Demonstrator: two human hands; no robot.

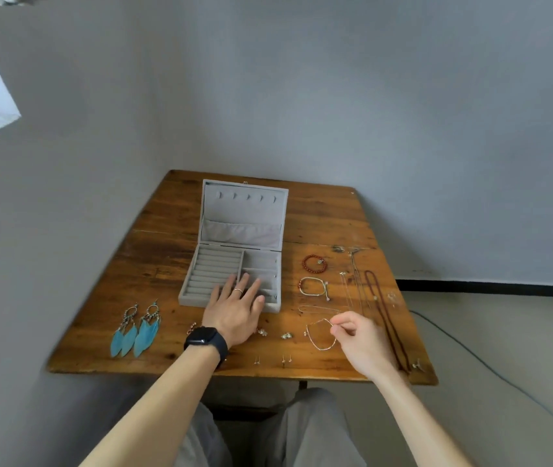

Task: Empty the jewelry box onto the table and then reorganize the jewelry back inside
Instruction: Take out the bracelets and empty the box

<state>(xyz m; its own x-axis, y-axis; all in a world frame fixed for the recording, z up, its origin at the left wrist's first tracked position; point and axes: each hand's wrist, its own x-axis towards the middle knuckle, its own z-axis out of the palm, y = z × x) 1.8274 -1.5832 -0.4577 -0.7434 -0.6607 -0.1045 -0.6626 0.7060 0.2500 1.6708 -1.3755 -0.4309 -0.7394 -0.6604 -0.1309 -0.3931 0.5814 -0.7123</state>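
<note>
1. Grey walls are meeting in a corner behind the wooden table, and I am looking down on it over my knees.
2. I am taking the grey jewelry box as my landmark: it is sitting on the table with its lid standing open, and its ring rolls and side compartments are looking empty.
3. I am laying my left hand flat over the box's near edge, fingers spread and gripping nothing; a ring is showing on one finger and a black watch is sitting on that wrist.
4. I am pinching a thin chain bracelet between the thumb and fingertips of my right hand, to the right of the box and nearer to me; its loop is hanging toward the table.
5. Right of the box, a red bead bracelet and a cord bracelet are lying in a column, with long necklaces stretching further right.
6. Left of the box and nearer to me, two blue feather earrings are lying side by side.
7. Small stud earrings are lying in front of the box, near the table's front edge.
</note>
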